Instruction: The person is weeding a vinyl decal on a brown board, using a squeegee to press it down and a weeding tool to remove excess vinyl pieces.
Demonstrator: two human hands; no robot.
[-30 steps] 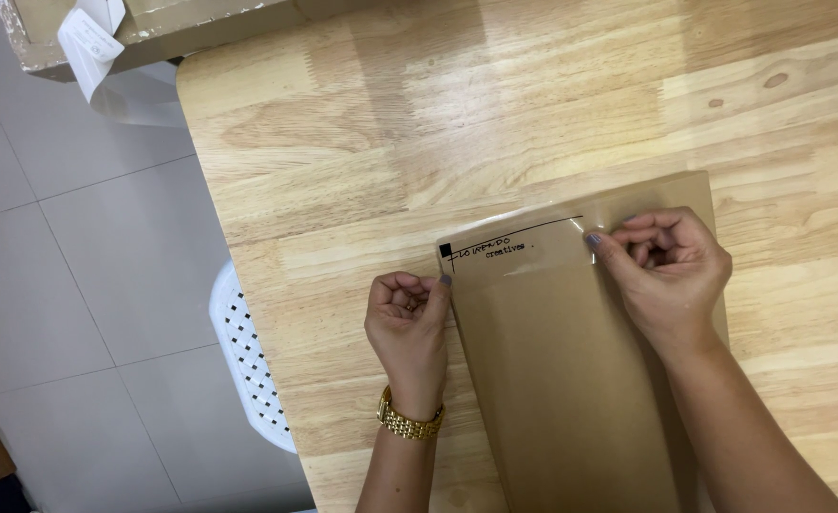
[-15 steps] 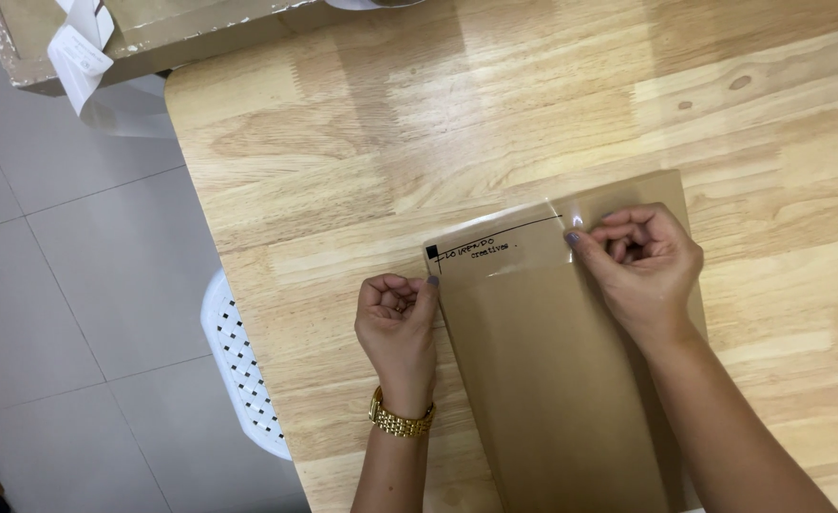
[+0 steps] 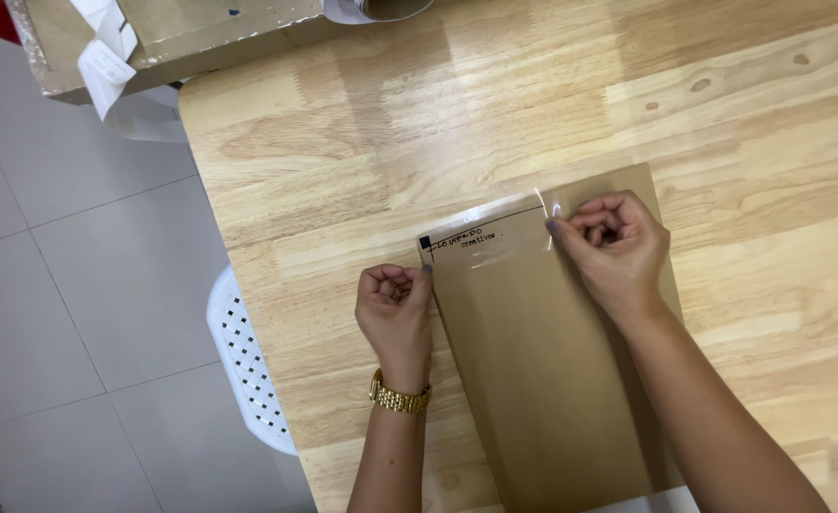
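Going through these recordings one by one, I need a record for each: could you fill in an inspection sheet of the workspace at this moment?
Surface: light wooden table, pale and darker planks, bare around the work.
Job's things: flat brown paper package lying on the table, a strip of clear tape across its far end over a handwritten label.
Clutter: worn cardboard box with white paper scraps at the far left corner; a roll at the top edge, mostly cut off.
Grippers: left hand fisted at the package's left edge, gold watch on its wrist; right hand pinching the tape at the far end.
Cables: nothing seen.
Surroundings: grey tiled floor; white perforated plastic chair beside the table.
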